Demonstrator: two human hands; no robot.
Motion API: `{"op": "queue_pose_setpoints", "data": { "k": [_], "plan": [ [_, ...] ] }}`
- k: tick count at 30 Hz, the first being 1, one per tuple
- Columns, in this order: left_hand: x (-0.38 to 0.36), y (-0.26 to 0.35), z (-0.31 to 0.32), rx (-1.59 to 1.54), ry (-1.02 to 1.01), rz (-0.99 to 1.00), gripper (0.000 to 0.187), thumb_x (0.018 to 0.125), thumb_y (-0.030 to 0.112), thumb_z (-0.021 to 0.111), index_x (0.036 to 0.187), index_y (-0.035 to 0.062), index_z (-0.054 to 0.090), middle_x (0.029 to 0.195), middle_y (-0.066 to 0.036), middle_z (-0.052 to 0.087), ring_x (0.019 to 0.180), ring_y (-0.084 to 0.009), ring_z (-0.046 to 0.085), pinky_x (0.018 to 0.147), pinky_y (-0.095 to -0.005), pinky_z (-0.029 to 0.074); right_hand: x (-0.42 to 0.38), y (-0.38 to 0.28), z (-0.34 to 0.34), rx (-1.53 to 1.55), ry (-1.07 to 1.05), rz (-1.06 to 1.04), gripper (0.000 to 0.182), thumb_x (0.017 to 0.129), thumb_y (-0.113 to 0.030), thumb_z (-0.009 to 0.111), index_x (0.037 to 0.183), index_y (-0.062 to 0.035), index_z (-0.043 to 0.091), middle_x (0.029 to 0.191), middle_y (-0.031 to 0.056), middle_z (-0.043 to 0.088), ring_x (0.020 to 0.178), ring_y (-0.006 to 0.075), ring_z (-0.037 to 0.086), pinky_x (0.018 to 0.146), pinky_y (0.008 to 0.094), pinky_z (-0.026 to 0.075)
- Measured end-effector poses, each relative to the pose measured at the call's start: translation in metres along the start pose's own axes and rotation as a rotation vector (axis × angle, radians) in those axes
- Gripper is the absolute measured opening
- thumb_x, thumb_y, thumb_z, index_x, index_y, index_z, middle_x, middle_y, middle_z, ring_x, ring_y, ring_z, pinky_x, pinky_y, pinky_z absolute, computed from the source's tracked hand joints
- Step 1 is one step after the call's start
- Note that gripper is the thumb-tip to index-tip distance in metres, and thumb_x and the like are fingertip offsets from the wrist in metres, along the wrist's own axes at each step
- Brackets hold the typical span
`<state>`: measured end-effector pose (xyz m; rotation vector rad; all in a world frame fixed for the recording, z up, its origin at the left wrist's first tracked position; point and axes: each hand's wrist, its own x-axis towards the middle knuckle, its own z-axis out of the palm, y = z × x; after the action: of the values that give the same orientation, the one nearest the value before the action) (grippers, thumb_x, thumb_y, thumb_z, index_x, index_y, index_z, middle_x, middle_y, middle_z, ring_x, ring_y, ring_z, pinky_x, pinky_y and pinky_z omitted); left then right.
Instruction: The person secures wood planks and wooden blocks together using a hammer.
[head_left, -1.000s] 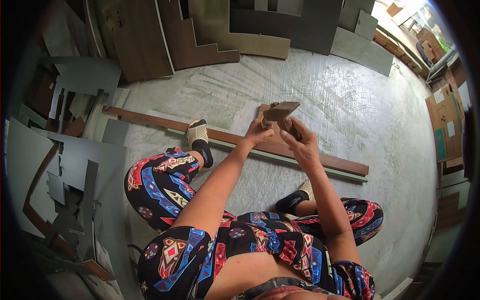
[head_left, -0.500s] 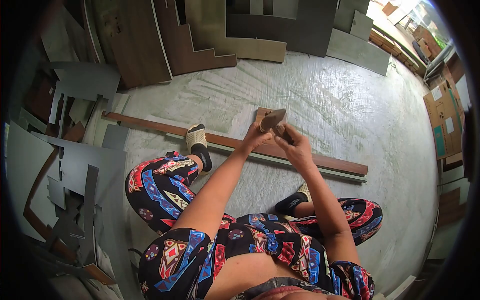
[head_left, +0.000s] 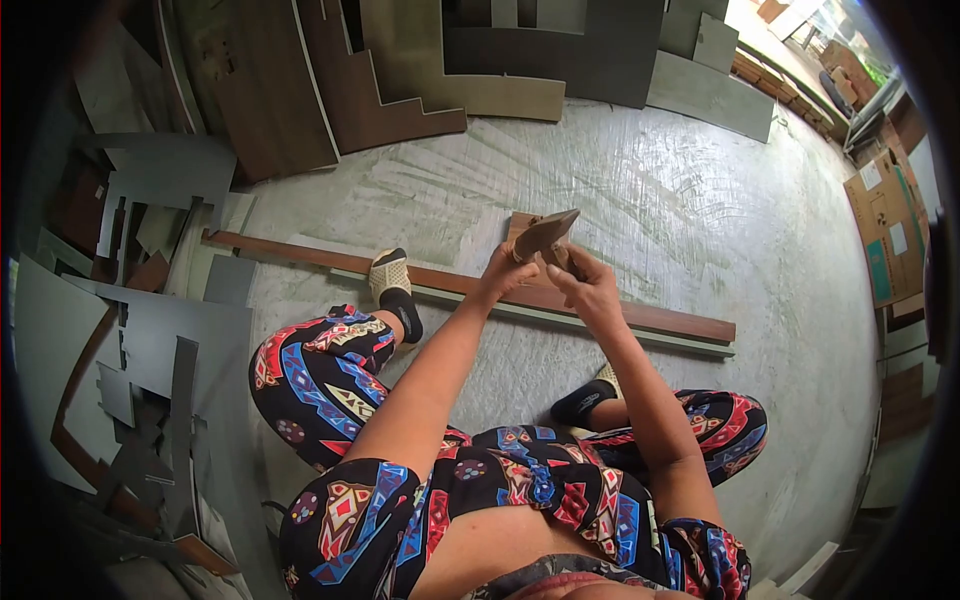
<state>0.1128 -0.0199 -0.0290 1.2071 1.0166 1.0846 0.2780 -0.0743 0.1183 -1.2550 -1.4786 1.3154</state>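
My left hand point(head_left: 505, 272) is closed around the near end of a knife-like tool with a broad, dull brown-grey blade point(head_left: 546, 234). The blade's pointed tip is up and to the right. Just beside it, my right hand point(head_left: 592, 290) grips a small dark brown piece point(head_left: 560, 262), close to or touching the blade; its exact kind is hard to make out. Both hands are above a long brown wooden strip point(head_left: 670, 322) on the floor. A short brown board point(head_left: 518, 224) shows behind the left hand, partly hidden.
A pale strip point(head_left: 640, 338) lies along the brown one, across the concrete floor point(head_left: 420, 200). Board offcuts point(head_left: 170, 320) pile up on the left. Large panels point(head_left: 270, 90) lean at the back. A cardboard box point(head_left: 885, 230) stands at right. My feet point(head_left: 392, 280) are near the strips.
The blade has tilted slightly, with its tip a little farther right and up. Both hands remain in nearly the same place, and the view has shifted slightly.
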Motion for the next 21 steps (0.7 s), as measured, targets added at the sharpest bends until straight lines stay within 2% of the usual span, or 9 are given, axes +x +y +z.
{"op": "queue_pose_setpoints", "data": {
  "k": [2,3,7,10,14,17,21],
  "plan": [
    [0.005,-0.011,-0.013,0.097,-0.073,0.067,0.011,0.069,0.002,0.066,0.079,0.0054,0.062,0.073,0.004,0.059,0.068,-0.0059,0.053,0.058,-0.0238,0.045,0.000,0.004,-0.002,0.108,0.026,0.044,0.036,0.085,-0.021,0.062,0.115,-0.0025,0.058,0.066,-0.0032,0.050,0.052,0.0036,0.045,0.044,0.0191,0.039],
    [0.000,0.007,-0.010,0.092,-0.002,0.091,0.012,0.065,0.002,0.067,0.074,0.0062,0.060,0.070,0.003,0.058,0.064,-0.0072,0.053,0.055,-0.0244,0.044,0.000,0.002,-0.005,0.141,0.039,0.074,0.036,0.085,-0.021,0.062,0.115,-0.0025,0.058,0.065,-0.0033,0.049,0.051,0.0037,0.045,0.044,0.0192,0.039],
    [0.004,0.017,-0.027,0.034,0.185,-0.153,0.015,0.062,0.002,0.069,0.072,0.0054,0.058,0.069,0.001,0.057,0.064,-0.0092,0.053,0.058,-0.0264,0.044,0.001,-0.004,-0.019,0.182,0.107,0.094,0.032,0.085,-0.020,0.062,0.111,-0.0035,0.060,0.066,-0.0039,0.049,0.051,0.0031,0.043,0.043,0.0193,0.039],
    [0.002,0.024,-0.028,-0.077,0.249,-0.197,0.016,0.061,0.002,0.069,0.071,0.0052,0.058,0.068,0.001,0.056,0.064,-0.0097,0.054,0.059,-0.0264,0.045,0.004,-0.009,-0.026,0.203,0.144,0.074,0.031,0.085,-0.020,0.062,0.111,-0.0034,0.060,0.067,-0.0041,0.050,0.053,0.0025,0.043,0.043,0.0188,0.038],
    [0.008,0.023,-0.018,0.037,0.118,-0.077,0.017,0.061,0.006,0.070,0.073,0.0066,0.058,0.072,-0.001,0.057,0.065,-0.0117,0.056,0.060,-0.0266,0.048,0.007,-0.013,-0.031,0.211,0.160,0.029,0.031,0.084,-0.020,0.063,0.111,-0.0033,0.060,0.067,-0.0047,0.049,0.053,0.0021,0.042,0.043,0.0184,0.037],
    [0.006,0.031,-0.006,0.097,0.026,0.016,0.017,0.061,0.006,0.070,0.073,0.0053,0.057,0.070,0.000,0.055,0.067,-0.0116,0.053,0.060,-0.0271,0.046,0.007,-0.018,-0.029,0.216,0.149,0.010,0.030,0.084,-0.020,0.063,0.110,-0.0033,0.061,0.067,-0.0055,0.049,0.053,0.0018,0.042,0.044,0.0185,0.036],
    [0.002,0.029,-0.001,0.090,0.023,0.011,0.017,0.062,0.006,0.069,0.073,0.0045,0.056,0.069,0.001,0.053,0.065,-0.0112,0.051,0.060,-0.0272,0.043,0.005,-0.015,-0.028,0.203,0.144,0.018,0.030,0.084,-0.019,0.063,0.110,-0.0028,0.061,0.066,-0.0062,0.049,0.052,0.0017,0.040,0.044,0.0188,0.035]
  ]
}}
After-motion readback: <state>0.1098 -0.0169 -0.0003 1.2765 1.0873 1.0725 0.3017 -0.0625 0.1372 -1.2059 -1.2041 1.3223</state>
